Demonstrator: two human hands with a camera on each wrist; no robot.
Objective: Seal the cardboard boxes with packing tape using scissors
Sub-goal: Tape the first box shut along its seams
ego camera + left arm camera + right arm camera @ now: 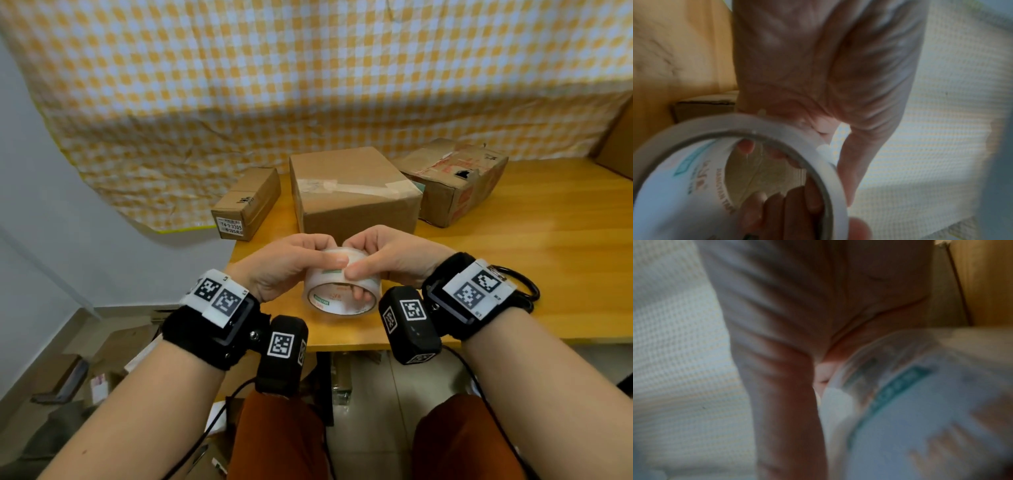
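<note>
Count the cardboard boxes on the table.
3, in a row behind the hands: small box at left, middle box, worn box at right. A brown edge at far right may be another.

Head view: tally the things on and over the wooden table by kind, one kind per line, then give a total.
Cardboard boxes: 3, the small labelled box, the middle box, the torn box
Rolls of packing tape: 1, the tape roll, held by the left hand and right hand
Scissors: 0 clearly in view
Total: 4
</note>
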